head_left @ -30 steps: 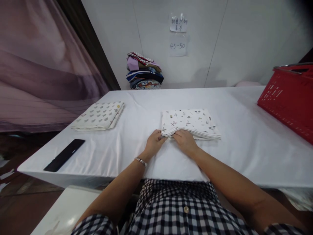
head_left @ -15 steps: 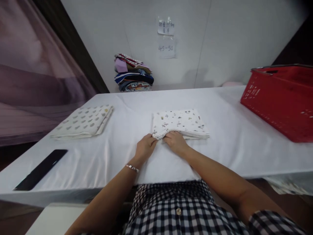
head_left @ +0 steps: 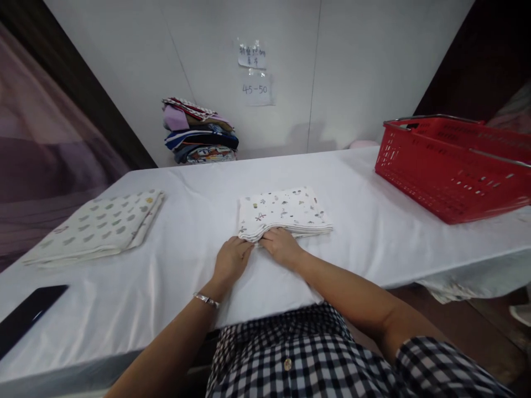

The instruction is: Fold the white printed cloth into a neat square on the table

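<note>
Both hands sit at the near edge of the folded printed cloth (head_left: pixel 284 213) in the middle of the white table (head_left: pixel 373 243). The left hand (head_left: pixel 230 262) and right hand (head_left: pixel 282 247) have fingers curled, pinching its stacked layers. A red basket (head_left: pixel 452 166) stands well apart.

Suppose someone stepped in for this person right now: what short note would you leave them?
Left hand: fingers tucked at the near left edge of the folded printed cloth.
Right hand: gripping the same near edge, beside the left.
Cloth lies folded at the middle of the white table.
Done: a second folded cloth lies at the left.
Left: this cloth is not yet put anywhere; a red basket stands at the right.
</note>
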Action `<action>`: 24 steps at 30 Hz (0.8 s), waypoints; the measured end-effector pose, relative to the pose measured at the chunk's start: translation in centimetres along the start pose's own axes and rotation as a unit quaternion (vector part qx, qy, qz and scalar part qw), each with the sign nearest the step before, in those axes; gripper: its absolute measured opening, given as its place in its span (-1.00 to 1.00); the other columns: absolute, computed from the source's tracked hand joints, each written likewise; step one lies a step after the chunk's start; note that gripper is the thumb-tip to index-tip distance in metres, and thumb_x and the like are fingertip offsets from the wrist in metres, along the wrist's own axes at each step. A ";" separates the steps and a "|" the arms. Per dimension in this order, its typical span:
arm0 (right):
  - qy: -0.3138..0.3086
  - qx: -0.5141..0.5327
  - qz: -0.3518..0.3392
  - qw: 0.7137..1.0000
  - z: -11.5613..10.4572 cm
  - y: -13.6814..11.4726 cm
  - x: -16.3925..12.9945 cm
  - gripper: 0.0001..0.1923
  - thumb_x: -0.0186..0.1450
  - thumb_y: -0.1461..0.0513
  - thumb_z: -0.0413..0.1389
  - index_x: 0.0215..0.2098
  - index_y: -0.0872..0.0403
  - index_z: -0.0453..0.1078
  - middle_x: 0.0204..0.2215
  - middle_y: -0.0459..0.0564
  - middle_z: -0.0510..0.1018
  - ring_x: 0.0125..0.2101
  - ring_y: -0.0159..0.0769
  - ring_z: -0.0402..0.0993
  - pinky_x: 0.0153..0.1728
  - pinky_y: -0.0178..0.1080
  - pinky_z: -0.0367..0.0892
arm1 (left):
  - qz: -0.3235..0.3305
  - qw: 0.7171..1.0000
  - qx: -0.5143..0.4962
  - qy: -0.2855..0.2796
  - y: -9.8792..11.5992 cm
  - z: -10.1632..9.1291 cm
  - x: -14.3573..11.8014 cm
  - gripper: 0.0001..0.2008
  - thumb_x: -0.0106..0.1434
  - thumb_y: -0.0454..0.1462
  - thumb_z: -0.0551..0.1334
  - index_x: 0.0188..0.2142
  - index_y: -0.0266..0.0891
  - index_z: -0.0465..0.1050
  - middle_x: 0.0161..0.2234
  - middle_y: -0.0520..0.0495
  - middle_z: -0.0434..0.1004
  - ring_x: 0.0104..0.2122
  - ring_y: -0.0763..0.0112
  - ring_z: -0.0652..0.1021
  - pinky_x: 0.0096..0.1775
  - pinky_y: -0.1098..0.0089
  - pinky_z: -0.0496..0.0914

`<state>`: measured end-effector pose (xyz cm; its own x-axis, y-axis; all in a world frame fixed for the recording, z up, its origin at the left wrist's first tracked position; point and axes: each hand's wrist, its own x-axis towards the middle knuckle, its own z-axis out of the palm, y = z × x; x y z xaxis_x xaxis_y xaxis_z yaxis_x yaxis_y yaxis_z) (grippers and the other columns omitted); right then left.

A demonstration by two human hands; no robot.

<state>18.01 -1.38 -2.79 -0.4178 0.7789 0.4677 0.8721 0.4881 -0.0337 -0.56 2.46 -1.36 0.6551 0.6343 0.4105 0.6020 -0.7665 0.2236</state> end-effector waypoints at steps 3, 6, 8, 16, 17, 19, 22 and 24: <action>0.016 0.004 -0.008 1.000 -1.0 0.1 -1.4 -0.79 0.33 0.29 -0.05 -0.24 0.09 0.44 -0.27 0.01 0.51 -0.21 -0.28 0.30 -0.22 -0.22 0.21 | -0.008 0.999 -0.052 0.003 -0.4 -0.1 -0.4 -0.75 0.26 -0.27 0.04 -0.22 -0.10 0.50 -0.20 -0.05 0.52 -0.17 0.26 0.43 -0.13 0.26 0.34; 0.047 0.031 -0.007 0.998 -2.4 0.2 -3.3 -0.77 0.31 0.33 -0.07 -0.23 0.10 0.43 -0.24 0.02 0.52 -0.21 -0.30 0.34 -0.20 -0.21 0.27 | -0.039 0.992 -0.118 0.006 -0.8 -0.2 -0.9 -0.76 0.25 -0.26 0.08 -0.18 -0.07 0.49 -0.16 0.00 0.51 -0.12 0.29 0.41 -0.08 0.27 0.32; 0.087 0.057 -0.004 0.995 -3.4 0.3 -4.2 -0.75 0.29 0.36 -0.07 -0.19 0.09 0.42 -0.21 0.02 0.52 -0.17 -0.29 0.35 -0.16 -0.19 0.30 | -0.056 0.988 -0.145 0.008 -0.8 0.0 -1.1 -0.77 0.23 -0.25 0.10 -0.18 -0.06 0.49 -0.16 0.01 0.51 -0.11 0.30 0.41 -0.05 0.27 0.31; 0.094 0.051 0.034 0.994 -3.8 1.1 -3.8 -0.61 0.27 0.36 -0.09 0.06 0.15 0.27 0.00 0.16 0.39 0.04 -0.14 0.22 0.00 0.01 0.20 | -0.127 0.976 -0.174 0.021 -0.2 -0.2 -1.3 -0.82 0.20 -0.23 0.13 -0.31 -0.08 0.53 -0.21 0.01 0.50 -0.14 0.31 0.41 -0.07 0.28 0.29; 0.083 0.048 0.037 0.995 -3.6 1.2 -3.8 -0.61 0.28 0.35 -0.09 0.07 0.15 0.26 -0.02 0.16 0.41 0.02 -0.14 0.24 -0.01 0.01 0.20 | -0.143 0.973 -0.182 0.022 -0.1 -0.4 -1.3 -0.82 0.20 -0.20 0.13 -0.33 -0.09 0.52 -0.22 0.01 0.49 -0.14 0.31 0.40 -0.08 0.29 0.29; 0.067 0.052 0.039 0.996 -3.2 1.2 -4.0 -0.61 0.27 0.37 -0.10 0.06 0.13 0.27 -0.07 0.13 0.44 -0.04 -0.16 0.28 -0.04 -0.01 0.22 | -0.176 0.964 -0.199 0.014 0.1 -0.7 -1.1 -0.77 0.21 -0.14 0.11 -0.41 -0.13 0.49 -0.30 0.03 0.48 -0.21 0.35 0.42 -0.17 0.36 0.30; 0.060 0.056 0.039 0.996 -2.9 1.3 -4.2 -0.61 0.27 0.39 -0.11 0.04 0.10 0.28 -0.08 0.11 0.45 -0.05 -0.18 0.30 -0.09 -0.06 0.24 | -0.241 0.949 -0.201 -0.006 0.4 -1.1 -0.5 -0.61 0.22 -0.03 0.06 -0.61 -0.21 0.29 -0.55 0.07 0.30 -0.47 0.45 0.36 -0.43 0.44 0.23; 0.058 0.054 0.037 0.996 -3.0 1.3 -4.1 -0.62 0.27 0.40 -0.10 0.02 0.09 0.30 -0.06 0.11 0.44 -0.04 -0.19 0.29 -0.09 -0.08 0.23 | -0.293 0.934 -0.202 -0.011 0.4 -1.2 0.0 -0.55 0.18 0.03 0.06 -0.65 -0.22 0.16 -0.63 0.11 0.14 -0.58 0.50 0.25 -0.53 0.46 0.11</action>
<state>21.57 -5.12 -2.11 -0.3151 0.7665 0.5596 0.8642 0.4755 -0.1646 -0.85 2.03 -0.26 0.2785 0.9557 0.0950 0.6424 -0.2589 0.7213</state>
